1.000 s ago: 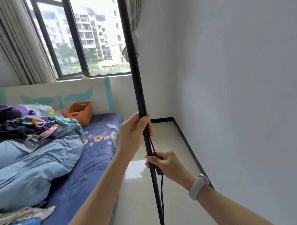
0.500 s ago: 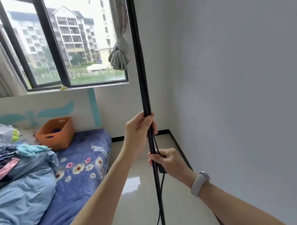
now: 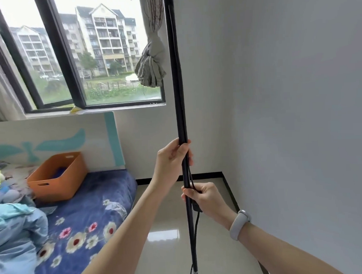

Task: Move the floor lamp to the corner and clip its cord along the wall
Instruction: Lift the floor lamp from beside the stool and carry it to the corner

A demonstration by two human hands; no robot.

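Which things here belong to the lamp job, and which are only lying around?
For the job:
lamp pole
cord
left hand
right hand
corner floor

Lying about:
orange bin
bed
knotted curtain

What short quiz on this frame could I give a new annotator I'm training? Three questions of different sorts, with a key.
1. True or false: both hands grip the thin black metal lamp pole.
2. Which hand is higher on the pole? A. left hand B. right hand
3. Fill in: the orange plastic storage bin sits on the ____.

Key:
1. True.
2. A.
3. Bed; it rests on the blue floral bed sheet.
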